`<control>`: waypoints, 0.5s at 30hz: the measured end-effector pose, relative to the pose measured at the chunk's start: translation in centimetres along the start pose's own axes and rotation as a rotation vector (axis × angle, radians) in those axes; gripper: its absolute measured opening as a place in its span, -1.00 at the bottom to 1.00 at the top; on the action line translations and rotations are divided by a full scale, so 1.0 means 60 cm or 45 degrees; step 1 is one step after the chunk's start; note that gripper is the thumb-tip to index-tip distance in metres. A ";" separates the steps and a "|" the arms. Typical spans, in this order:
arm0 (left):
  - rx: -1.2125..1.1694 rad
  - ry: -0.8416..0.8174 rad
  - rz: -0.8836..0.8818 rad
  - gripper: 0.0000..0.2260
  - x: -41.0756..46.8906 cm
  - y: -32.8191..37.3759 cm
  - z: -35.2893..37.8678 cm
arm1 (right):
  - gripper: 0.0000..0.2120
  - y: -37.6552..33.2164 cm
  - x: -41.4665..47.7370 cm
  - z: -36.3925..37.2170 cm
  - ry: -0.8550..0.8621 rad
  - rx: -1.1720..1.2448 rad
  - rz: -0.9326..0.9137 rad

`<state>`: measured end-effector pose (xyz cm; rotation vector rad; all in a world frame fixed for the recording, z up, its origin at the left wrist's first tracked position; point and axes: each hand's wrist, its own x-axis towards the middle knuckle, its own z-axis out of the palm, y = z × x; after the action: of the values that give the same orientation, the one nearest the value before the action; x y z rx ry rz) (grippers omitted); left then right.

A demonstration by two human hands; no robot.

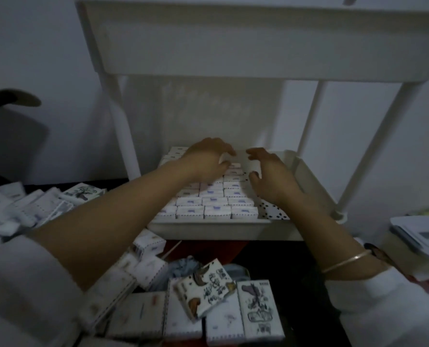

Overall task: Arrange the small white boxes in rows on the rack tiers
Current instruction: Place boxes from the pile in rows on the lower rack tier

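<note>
Though heaped nearest as loose boxes (138,314) below the rack, packed farther in as rows of small white boxes (216,211) across the left and middle of the lower tier (208,227), dotted floor showing at right. Over the rear rows, left hand (205,159) curled downward, right hand (271,176) just beside, fingers bent, thumb apart; cannot tell whether either grips a box. Beyond, upper tier (233,46) overhead.

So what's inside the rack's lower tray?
Rows of small white boxes fill most of the tray; dotted bare floor shows at right. The left hand and right hand cover the back rows.
</note>
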<state>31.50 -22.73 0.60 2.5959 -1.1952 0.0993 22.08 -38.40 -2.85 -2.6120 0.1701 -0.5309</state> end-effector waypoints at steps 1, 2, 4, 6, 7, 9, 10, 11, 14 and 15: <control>-0.044 0.073 0.035 -0.70 -0.022 0.009 -0.008 | -0.53 -0.014 -0.018 -0.010 0.017 -0.091 -0.105; -0.079 0.142 0.074 -0.74 -0.049 0.019 -0.017 | -0.55 -0.030 -0.039 -0.019 0.036 -0.140 -0.199; -0.110 0.205 0.138 -0.84 -0.113 0.039 -0.030 | -0.60 -0.063 -0.092 -0.034 0.083 -0.160 -0.351; -0.126 0.194 0.175 -0.89 -0.184 0.059 -0.042 | -0.66 -0.094 -0.152 -0.050 0.105 -0.115 -0.387; -0.127 0.168 0.177 -0.92 -0.219 0.068 -0.047 | -0.70 -0.106 -0.182 -0.057 0.090 -0.091 -0.374; -0.121 0.121 0.173 -0.93 -0.289 0.085 -0.053 | -0.79 -0.127 -0.244 -0.068 -0.001 -0.040 -0.362; -0.126 0.097 0.174 -0.94 -0.323 0.092 -0.055 | -0.82 -0.138 -0.273 -0.072 -0.081 -0.009 -0.378; -0.137 0.066 0.178 -0.94 -0.355 0.098 -0.057 | -0.85 -0.148 -0.301 -0.074 -0.183 0.020 -0.397; -0.166 -0.066 0.208 -0.91 -0.439 0.110 -0.050 | -0.87 -0.168 -0.368 -0.072 -0.488 0.048 -0.407; -0.168 -0.101 0.214 -0.90 -0.459 0.113 -0.046 | -0.85 -0.168 -0.384 -0.070 -0.548 0.023 -0.398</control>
<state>8.48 -5.92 -0.11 2.4038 -1.3973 -0.0478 -0.48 -26.46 -2.51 -2.6768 -0.3833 -0.0581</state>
